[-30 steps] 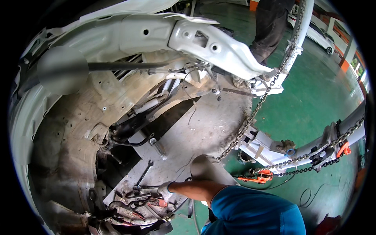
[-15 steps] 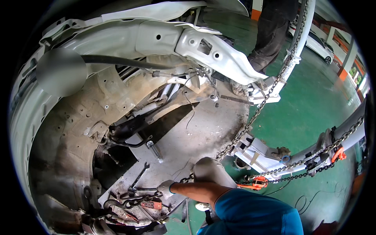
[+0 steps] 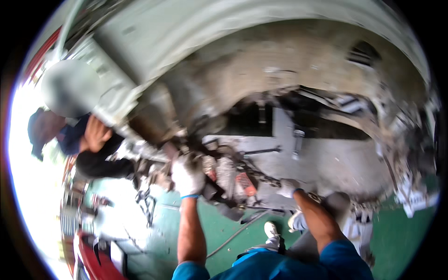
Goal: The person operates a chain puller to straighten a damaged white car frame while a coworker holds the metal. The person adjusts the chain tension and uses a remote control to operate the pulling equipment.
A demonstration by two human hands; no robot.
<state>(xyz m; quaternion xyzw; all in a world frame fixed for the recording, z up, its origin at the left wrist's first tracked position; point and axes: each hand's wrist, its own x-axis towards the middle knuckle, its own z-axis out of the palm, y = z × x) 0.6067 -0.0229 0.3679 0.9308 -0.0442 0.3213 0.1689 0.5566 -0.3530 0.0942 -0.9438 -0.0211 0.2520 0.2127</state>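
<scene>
OK, chain [image 3: 265,178] at near side of grey platform [image 3: 326,161] is clamped by R hand [image 3: 286,187] fingers; L hand [image 3: 187,176] fingers can't be read thru blur. If chain's yanked, wrench [image 3: 262,151] could get snagged.

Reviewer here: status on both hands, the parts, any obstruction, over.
Left hand at a dark part, grip blurred. Right hand at the chain, grip blurred. Orange piece between them. Co-worker off left.

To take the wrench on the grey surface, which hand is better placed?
Probably the right hand: it is nearer the wrench. The left hand is farther off, beside a dark piece; blur hides its grip.
</scene>
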